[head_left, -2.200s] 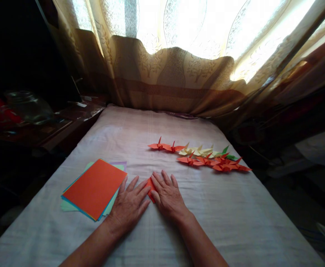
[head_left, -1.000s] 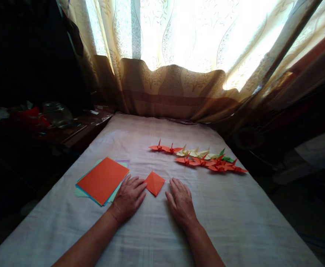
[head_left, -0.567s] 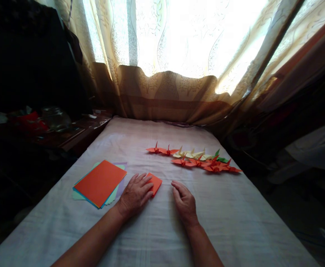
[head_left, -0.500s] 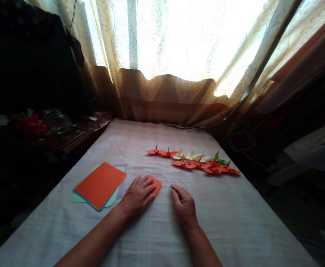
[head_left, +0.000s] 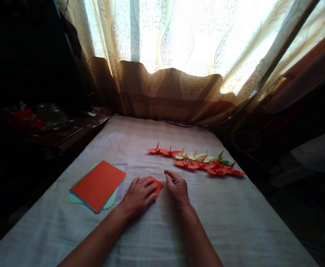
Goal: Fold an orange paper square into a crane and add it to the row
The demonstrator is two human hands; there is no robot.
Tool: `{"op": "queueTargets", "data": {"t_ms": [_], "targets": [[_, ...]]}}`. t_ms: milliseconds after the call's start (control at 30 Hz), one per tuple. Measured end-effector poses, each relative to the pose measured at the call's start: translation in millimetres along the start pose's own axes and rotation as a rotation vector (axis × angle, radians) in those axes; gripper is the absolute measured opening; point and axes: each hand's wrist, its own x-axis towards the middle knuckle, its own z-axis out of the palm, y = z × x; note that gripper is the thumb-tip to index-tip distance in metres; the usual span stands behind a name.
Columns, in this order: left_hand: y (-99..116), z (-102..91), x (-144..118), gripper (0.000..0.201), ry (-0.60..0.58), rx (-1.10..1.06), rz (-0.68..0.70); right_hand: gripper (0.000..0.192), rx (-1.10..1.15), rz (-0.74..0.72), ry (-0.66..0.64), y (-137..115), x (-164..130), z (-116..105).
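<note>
My left hand lies flat, fingers apart, over a small folded piece of orange paper on the bed sheet. Its fingers cover the paper's left part, and the right corner shows bare. To the right of that paper, and apart from it, is my right hand; its fingers are curled together with the thumb against them, and nothing shows in them. Beyond it stand several folded paper cranes: orange cranes, pale yellow cranes and a green crane at the right.
Left of my left hand lies a stack of coloured paper sheets, orange on top, with blue, mint and lilac edges beneath. A dark side table with a glass jar adjoins the bed at left. A lit curtain hangs behind.
My right hand has moved left and a little away from me, closer to the folded orange paper. My left hand stays on that paper. The view has shifted slightly.
</note>
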Motion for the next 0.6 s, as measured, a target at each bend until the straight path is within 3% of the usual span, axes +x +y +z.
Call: {"op": "queueTargets", "data": {"t_ms": [167, 300, 600], "targets": [[-19, -7.1, 20, 0.02, 0.029, -0.041, 0.007, 0.031, 0.056, 0.041, 0.069, 15, -6, 5], [-33, -6.4, 30, 0.032, 0.017, -0.018, -0.029, 0.029, 0.099, 0.067, 0.072, 19, -7, 3], [-26, -5.5, 28, 0.013, 0.116, -0.108, -0.126, 0.027, 0.089, 0.096, 0.066, 15, -6, 1]]}}
